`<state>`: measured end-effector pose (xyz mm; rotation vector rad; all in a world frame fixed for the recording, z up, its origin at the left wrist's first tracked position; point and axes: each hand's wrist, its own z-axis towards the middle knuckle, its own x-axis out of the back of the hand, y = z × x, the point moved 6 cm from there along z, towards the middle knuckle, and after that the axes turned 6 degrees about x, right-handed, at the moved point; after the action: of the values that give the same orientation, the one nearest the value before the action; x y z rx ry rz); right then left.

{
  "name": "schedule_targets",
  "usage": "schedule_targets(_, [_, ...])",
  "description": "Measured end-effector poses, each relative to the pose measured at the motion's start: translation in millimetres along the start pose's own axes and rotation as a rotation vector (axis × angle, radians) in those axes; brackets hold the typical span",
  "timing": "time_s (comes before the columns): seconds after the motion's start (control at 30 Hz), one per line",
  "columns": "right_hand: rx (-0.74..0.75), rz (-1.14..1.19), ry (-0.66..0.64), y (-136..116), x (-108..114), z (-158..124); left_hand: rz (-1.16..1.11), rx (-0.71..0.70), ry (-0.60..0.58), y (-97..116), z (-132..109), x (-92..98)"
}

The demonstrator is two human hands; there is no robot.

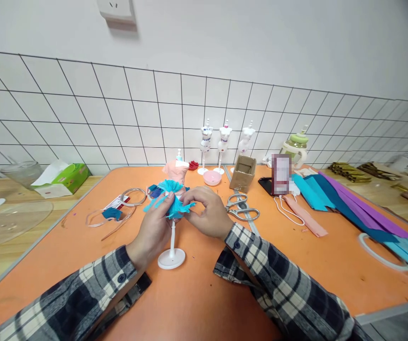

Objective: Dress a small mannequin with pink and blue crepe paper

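Note:
A small white stand point(171, 259) with a round base rises from the orange table, and pleated turquoise crepe paper point(171, 187) is gathered around its upper part. My left hand point(156, 226) closes on the gathered paper from the left, its thumb pressed on the front. From the right, my right hand point(209, 211) pinches the paper's edge with bent fingers. The form under the paper is mostly hidden. Just behind stands a small dress form in pink paper point(176, 170). To the right of my right hand lie silver scissors point(242, 213), partly over a metal ruler point(253, 228).
Three white mini mannequins point(221, 142), a pink bowl point(212, 178) and a cardboard box point(242, 173) stand at the back. Crepe strips point(360, 199), a phone point(281, 174) and a tape ring point(383, 255) lie right. Wire rings point(133, 197) and blue scraps point(112, 214) lie left.

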<state>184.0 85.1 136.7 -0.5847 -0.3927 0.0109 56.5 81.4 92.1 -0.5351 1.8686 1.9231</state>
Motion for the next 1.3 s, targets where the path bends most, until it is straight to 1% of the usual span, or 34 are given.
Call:
schedule_targets(0.03, [-0.017,0.03,-0.01,-0.4,0.8,0.5,-0.002,-0.011,0.004,1.0,0.8,0.9])
schedule_targets(0.1, [-0.135,0.14,-0.061,4.6,2.8,1.9,0.004,-0.027,0.003,2.4,1.9,2.2])
schedule_targets(0.13, [-0.208,0.208,-0.117,7.5,3.2,2.5,0.009,-0.028,-0.002,2.8,2.1,2.3])
schedule_targets(0.2, [-0.309,0.336,-0.289,8.4,3.4,3.0,0.018,-0.012,-0.004,2.6,1.5,1.9])
schedule_targets(0.23, [-0.319,0.373,-0.39,5.4,4.1,2.9,0.023,0.009,-0.003,1.9,0.7,0.9])
schedule_targets(0.3, [-0.305,0.373,-0.556,-2.7,8.6,2.1,0.041,0.07,-0.016,-0.8,-1.9,-3.2])
schedule_targets(0.33, [-0.305,0.356,-0.614,-6.5,11.2,1.3,0.053,0.099,-0.03,-2.3,-3.5,-6.0])
schedule_targets(0.4, [-0.329,0.317,-0.688,-11.9,15.1,-0.8,0.073,0.132,-0.056,-4.6,-6.2,-10.4])
schedule_targets(0.47, [-0.332,0.22,-0.688,-14.3,18.3,-0.4,0.077,0.127,-0.077,-5.9,-7.2,-11.7])
schedule_targets(0.6, [-0.224,-0.156,-0.551,-14.6,25.9,7.9,0.024,0.099,-0.106,-7.6,-4.5,-7.4])
schedule_targets(0.67, [-0.198,-0.224,-0.566,-14.6,24.8,8.5,0.0,0.126,-0.099,-9.1,-2.7,-4.9])
schedule_targets(0.77, [-0.196,-0.169,-0.653,-15.8,21.2,5.1,-0.041,0.155,-0.068,-7.9,-1.8,-3.4])
schedule_targets(0.83, [-0.209,-0.114,-0.664,-16.2,21.4,3.1,-0.076,0.139,-0.042,-4.3,-2.5,-2.8])
schedule_targets(0.93, [-0.247,-0.09,-0.619,-12.3,23.4,1.4,-0.061,0.119,-0.047,-0.2,-5.8,-4.4])
schedule_targets(1.1, [-0.334,-0.198,-0.53,0.4,28.2,0.2,0.069,0.142,-0.152,-4.3,-13.1,-14.9])
schedule_targets(1.23, [-0.334,-0.151,-0.497,2.0,27.1,1.8,0.141,0.089,-0.125,-5.3,-12.0,-14.4])
schedule_targets(1.3, [-0.327,-0.098,-0.466,2.8,24.4,3.0,0.121,0.073,-0.091,-5.1,-9.6,-10.8])
